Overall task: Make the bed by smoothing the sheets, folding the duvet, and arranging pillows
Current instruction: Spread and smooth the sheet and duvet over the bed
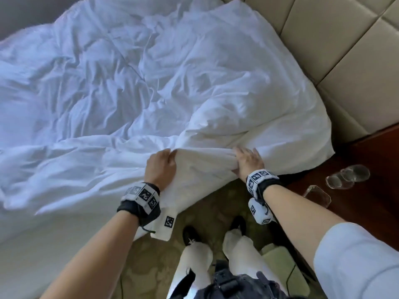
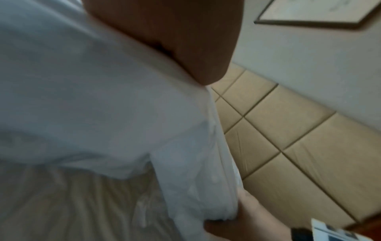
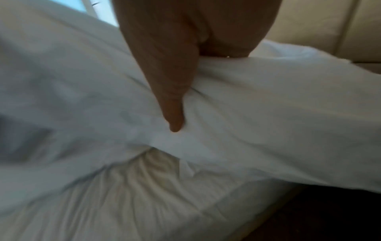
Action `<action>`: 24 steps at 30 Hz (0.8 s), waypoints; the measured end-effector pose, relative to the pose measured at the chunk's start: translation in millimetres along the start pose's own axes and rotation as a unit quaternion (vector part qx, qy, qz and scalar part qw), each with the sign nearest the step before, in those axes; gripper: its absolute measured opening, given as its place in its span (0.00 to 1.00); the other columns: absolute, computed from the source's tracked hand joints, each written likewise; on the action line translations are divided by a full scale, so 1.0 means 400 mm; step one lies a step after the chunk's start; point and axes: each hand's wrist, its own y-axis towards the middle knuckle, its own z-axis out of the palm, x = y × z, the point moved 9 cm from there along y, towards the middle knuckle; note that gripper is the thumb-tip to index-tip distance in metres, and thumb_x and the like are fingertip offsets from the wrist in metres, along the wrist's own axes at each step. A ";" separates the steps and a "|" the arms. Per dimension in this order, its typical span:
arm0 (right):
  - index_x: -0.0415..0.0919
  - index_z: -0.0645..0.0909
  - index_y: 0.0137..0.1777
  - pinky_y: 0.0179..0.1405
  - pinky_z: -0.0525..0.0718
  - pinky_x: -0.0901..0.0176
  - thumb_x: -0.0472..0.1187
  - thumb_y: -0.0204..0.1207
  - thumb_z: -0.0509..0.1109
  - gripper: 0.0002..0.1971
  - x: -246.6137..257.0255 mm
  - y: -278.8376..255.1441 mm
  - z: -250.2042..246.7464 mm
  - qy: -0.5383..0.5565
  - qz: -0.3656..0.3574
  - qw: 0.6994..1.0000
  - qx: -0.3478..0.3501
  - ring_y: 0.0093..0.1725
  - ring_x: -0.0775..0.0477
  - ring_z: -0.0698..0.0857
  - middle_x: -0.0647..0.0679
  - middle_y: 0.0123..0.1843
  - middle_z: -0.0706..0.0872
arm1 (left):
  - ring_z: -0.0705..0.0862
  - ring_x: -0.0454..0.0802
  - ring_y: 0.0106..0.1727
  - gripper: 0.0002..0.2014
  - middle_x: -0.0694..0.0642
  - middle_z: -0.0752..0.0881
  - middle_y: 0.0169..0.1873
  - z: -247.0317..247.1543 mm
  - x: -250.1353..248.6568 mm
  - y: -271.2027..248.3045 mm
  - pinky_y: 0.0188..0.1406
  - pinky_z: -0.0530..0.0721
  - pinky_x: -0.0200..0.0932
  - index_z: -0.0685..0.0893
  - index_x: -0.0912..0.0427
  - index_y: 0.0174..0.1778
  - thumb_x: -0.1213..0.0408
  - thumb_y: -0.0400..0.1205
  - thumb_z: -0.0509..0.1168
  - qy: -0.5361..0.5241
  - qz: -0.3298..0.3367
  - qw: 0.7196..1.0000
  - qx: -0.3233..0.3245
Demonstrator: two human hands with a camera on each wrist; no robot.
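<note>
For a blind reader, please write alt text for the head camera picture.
Both hands, left hand and right hand, grip the edge of a crumpled white duvet at the bedside. A beige padded headboard and glasses lie right.

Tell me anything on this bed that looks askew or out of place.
The duvet is rumpled and bunched across the bed, and its near edge spills off the mattress toward the floor. Both hands, left hand and right hand, grip that edge. A pillow lies skewed by the headboard.
</note>
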 end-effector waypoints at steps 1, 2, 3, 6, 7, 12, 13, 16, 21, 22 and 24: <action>0.48 0.76 0.69 0.68 0.74 0.48 0.42 0.70 0.76 0.27 -0.013 0.005 -0.049 0.015 0.024 1.000 -0.011 0.61 0.41 0.83 0.46 0.60 0.86 | 0.80 0.69 0.40 0.22 0.66 0.82 0.31 -0.040 -0.005 0.012 0.39 0.70 0.52 0.65 0.55 0.25 0.60 0.88 0.56 -0.009 -0.001 1.000 -0.007; 0.48 0.79 0.67 0.62 0.79 0.49 0.39 0.72 0.73 0.22 -0.019 0.008 -0.094 0.024 0.044 0.999 -0.016 0.58 0.39 0.85 0.45 0.56 0.87 | 0.80 0.68 0.39 0.23 0.65 0.81 0.31 -0.070 -0.012 0.024 0.39 0.70 0.52 0.64 0.55 0.25 0.59 0.88 0.56 -0.012 -0.003 1.000 -0.008; 0.48 0.82 0.65 0.56 0.82 0.49 0.37 0.73 0.71 0.20 -0.020 0.011 -0.141 0.027 0.055 0.998 -0.023 0.55 0.38 0.86 0.43 0.53 0.88 | 0.80 0.68 0.40 0.23 0.65 0.81 0.31 -0.094 -0.018 0.035 0.39 0.72 0.52 0.64 0.55 0.25 0.59 0.88 0.56 -0.010 -0.005 1.000 -0.009; 0.44 0.83 0.60 0.43 0.81 0.49 0.33 0.75 0.67 0.15 -0.022 -0.004 -0.276 0.037 0.058 0.995 -0.075 0.49 0.33 0.87 0.37 0.47 0.89 | 0.81 0.68 0.41 0.22 0.65 0.82 0.33 -0.143 -0.043 0.048 0.41 0.77 0.55 0.66 0.56 0.26 0.57 0.88 0.55 -0.031 -0.008 0.999 -0.023; 0.44 0.82 0.60 0.40 0.78 0.50 0.32 0.74 0.68 0.15 -0.027 -0.014 -0.321 0.034 0.058 0.993 -0.093 0.49 0.32 0.87 0.36 0.46 0.88 | 0.82 0.68 0.43 0.20 0.65 0.84 0.35 -0.151 -0.053 0.048 0.43 0.79 0.56 0.68 0.57 0.28 0.55 0.87 0.54 -0.047 -0.012 0.999 -0.023; 0.42 0.82 0.43 0.35 0.75 0.54 0.40 0.70 0.70 0.04 -0.040 -0.065 -0.529 0.004 0.091 0.986 -0.138 0.44 0.33 0.86 0.40 0.41 0.87 | 0.82 0.56 0.52 0.26 0.52 0.82 0.51 -0.125 -0.213 0.027 0.61 0.73 0.58 0.71 0.52 0.56 0.32 0.81 0.47 -0.029 0.060 0.996 0.054; 0.42 0.83 0.41 0.36 0.74 0.55 0.42 0.70 0.70 0.04 -0.034 -0.074 -0.563 0.003 0.100 0.984 -0.145 0.43 0.33 0.87 0.41 0.40 0.88 | 0.80 0.53 0.53 0.31 0.48 0.78 0.52 -0.113 -0.265 0.017 0.60 0.73 0.57 0.68 0.50 0.60 0.27 0.77 0.49 -0.001 0.095 0.993 0.073; 0.41 0.83 0.39 0.37 0.74 0.55 0.46 0.71 0.69 0.08 -0.001 -0.098 -0.623 0.018 0.101 0.980 -0.169 0.43 0.34 0.87 0.40 0.40 0.88 | 0.72 0.54 0.57 0.40 0.50 0.71 0.56 -0.083 -0.351 0.010 0.58 0.74 0.56 0.64 0.51 0.65 0.26 0.68 0.63 0.067 0.116 0.986 0.097; 0.40 0.82 0.42 0.37 0.75 0.54 0.50 0.72 0.69 0.12 0.010 -0.118 -0.612 -0.005 0.089 0.979 -0.185 0.43 0.34 0.87 0.41 0.41 0.88 | 0.83 0.66 0.50 0.05 0.61 0.83 0.46 -0.149 -0.381 0.064 0.39 0.76 0.50 0.74 0.58 0.47 0.65 0.77 0.61 0.075 0.119 0.990 0.011; 0.41 0.82 0.43 0.37 0.73 0.54 0.51 0.73 0.69 0.13 0.008 -0.113 -0.616 -0.017 0.081 0.976 -0.199 0.44 0.34 0.87 0.41 0.41 0.88 | 0.84 0.66 0.46 0.03 0.61 0.84 0.41 -0.175 -0.388 0.080 0.36 0.74 0.48 0.74 0.58 0.43 0.69 0.75 0.59 0.076 0.121 0.990 -0.004; 0.41 0.80 0.48 0.38 0.70 0.53 0.52 0.74 0.69 0.13 0.007 -0.098 -0.624 -0.012 0.053 0.971 -0.233 0.44 0.33 0.86 0.40 0.41 0.88 | 0.83 0.65 0.41 0.04 0.61 0.83 0.36 -0.237 -0.414 0.113 0.34 0.72 0.47 0.73 0.58 0.38 0.72 0.73 0.59 0.075 0.121 0.989 -0.033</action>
